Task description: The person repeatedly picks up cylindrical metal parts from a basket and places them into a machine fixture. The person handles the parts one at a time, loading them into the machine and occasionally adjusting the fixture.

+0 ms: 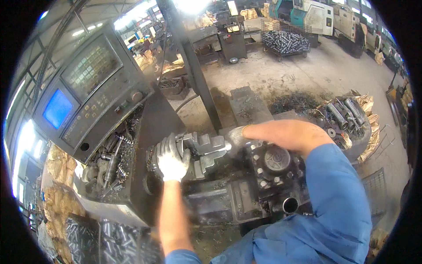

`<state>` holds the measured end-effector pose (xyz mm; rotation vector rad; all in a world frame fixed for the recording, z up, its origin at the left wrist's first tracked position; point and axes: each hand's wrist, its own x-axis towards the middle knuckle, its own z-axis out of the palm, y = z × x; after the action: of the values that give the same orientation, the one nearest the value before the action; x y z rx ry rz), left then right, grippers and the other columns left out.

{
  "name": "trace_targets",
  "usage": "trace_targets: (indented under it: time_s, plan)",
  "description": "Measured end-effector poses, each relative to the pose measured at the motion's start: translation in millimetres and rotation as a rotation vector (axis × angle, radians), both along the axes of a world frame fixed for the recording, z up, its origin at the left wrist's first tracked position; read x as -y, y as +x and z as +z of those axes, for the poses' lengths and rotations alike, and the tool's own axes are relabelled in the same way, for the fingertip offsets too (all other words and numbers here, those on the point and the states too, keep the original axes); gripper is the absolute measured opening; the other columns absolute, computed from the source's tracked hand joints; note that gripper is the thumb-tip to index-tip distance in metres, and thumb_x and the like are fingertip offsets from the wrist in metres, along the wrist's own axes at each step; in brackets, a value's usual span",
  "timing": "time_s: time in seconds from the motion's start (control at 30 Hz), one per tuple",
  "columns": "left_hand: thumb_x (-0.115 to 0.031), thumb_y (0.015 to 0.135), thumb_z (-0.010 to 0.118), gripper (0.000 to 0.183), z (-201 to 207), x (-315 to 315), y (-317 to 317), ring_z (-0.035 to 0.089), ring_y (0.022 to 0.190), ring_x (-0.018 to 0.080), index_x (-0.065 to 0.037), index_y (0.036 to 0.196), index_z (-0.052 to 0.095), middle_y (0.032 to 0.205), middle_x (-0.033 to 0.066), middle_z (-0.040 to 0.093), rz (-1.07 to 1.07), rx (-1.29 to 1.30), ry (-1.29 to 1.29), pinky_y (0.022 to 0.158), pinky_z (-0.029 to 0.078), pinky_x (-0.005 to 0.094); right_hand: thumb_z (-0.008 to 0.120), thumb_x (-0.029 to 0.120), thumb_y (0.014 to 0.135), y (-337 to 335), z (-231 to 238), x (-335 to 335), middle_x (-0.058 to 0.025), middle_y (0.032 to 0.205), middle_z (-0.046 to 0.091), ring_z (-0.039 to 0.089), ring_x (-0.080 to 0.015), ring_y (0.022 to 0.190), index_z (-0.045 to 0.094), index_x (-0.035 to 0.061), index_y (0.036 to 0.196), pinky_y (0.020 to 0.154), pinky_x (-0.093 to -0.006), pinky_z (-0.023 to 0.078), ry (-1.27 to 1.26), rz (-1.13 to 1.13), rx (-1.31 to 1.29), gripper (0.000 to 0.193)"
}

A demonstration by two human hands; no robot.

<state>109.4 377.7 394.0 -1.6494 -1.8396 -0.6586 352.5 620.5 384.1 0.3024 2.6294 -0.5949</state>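
My left hand [172, 157], in a pale work glove, lies over the rim of a metal lathe chuck [190, 147]. Its fingers are stretched out and the thumb stands apart. Stepped chuck jaws [211, 145] stick out to the right. My right hand [237, 135], also gloved, reaches across to the outer end of these jaws, its fingers curled and partly hidden. A small bright metal end shows just below it; what the hand holds cannot be made out. Under my right forearm sits the dark tool turret [276, 159], with a round cap and several bolts.
A control panel [90, 94] with a lit blue screen rises at the left. Chips and tools lie on the ledge [110, 169] below it. Metal tubes [345, 112] rest on a stand at right. A dark post [191, 66] stands behind the chuck. Bins of parts [118, 242] sit lower left.
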Motion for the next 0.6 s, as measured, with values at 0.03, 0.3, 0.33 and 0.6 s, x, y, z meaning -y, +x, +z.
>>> trace_targets:
  time_s: [0.03, 0.3, 0.33, 0.6]
  plan:
    - [-0.033, 0.082, 0.075, 0.073, -0.5, -0.9, -1.8, 0.060, 0.128, 0.0439, 0.002, 0.143, 0.055, 0.133, 0.0263, 0.065, 0.009, 0.011, -0.037, 0.117, 0.039, 0.0590, 0.085, 0.055, 0.076, 2.1, 0.7, 1.6, -0.0210, 0.111, 0.077, 0.074, -0.0341, 0.101, 0.067, 0.0058, 0.136, 0.085, -0.0472, 0.058, 0.009, 0.001, -0.066, 0.079]
    - [-0.032, 0.082, 0.075, 0.072, -2.3, -0.9, 1.3, 0.057, 0.133, 0.0431, 0.001, 0.143, 0.056, 0.139, 0.0235, 0.064, 0.038, 0.015, -0.055, 0.119, 0.038, 0.0580, 0.088, 0.046, 0.075, 128.9, 15.6, -14.8, -0.0166, 0.119, 0.076, 0.075, -0.0302, 0.105, 0.059, 0.0100, 0.146, 0.088, -0.0402, 0.062, 0.338, -0.554, -0.452, 0.084]
    - [-0.032, 0.081, 0.075, 0.072, -3.3, -2.0, 0.4, 0.057, 0.132, 0.0431, 0.000, 0.143, 0.056, 0.139, 0.0233, 0.064, 0.035, -0.009, -0.017, 0.119, 0.038, 0.0579, 0.090, 0.044, 0.076, 146.0, 19.8, -5.7, -0.0164, 0.121, 0.075, 0.074, -0.0298, 0.108, 0.058, 0.0098, 0.147, 0.090, -0.0401, 0.062, 0.263, -0.719, -0.644, 0.085]
    - [-0.033, 0.084, 0.076, 0.077, 31.7, 37.7, 53.7, 0.054, 0.138, 0.0396, -0.003, 0.151, 0.051, 0.143, 0.0232, 0.061, -0.363, 0.444, 0.100, 0.116, 0.042, 0.0552, 0.091, 0.028, 0.081, 151.3, 125.2, 178.6, -0.0142, 0.124, 0.074, 0.072, -0.0231, 0.112, 0.060, 0.0028, 0.138, 0.094, -0.0389, 0.060, 0.247, -0.844, -0.924, 0.069]
